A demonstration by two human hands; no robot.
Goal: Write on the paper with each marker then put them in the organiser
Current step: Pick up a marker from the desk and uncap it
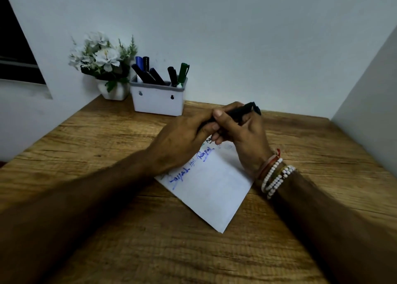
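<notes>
Where hands [214, 131] meet, organiser [158, 99] beyond.

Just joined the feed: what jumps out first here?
Both hands, left and right, meet mid-table around a black marker above the paper, which bears blue writing. Behind, by the wall, a white organiser holds several markers, with a flower pot to its left.

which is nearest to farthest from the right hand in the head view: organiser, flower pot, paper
1. paper: directly under the right hand, on the table.
2. organiser: beyond the hand and to its left, by the wall.
3. flower pot: farther left, in the corner beside the organiser.
</notes>
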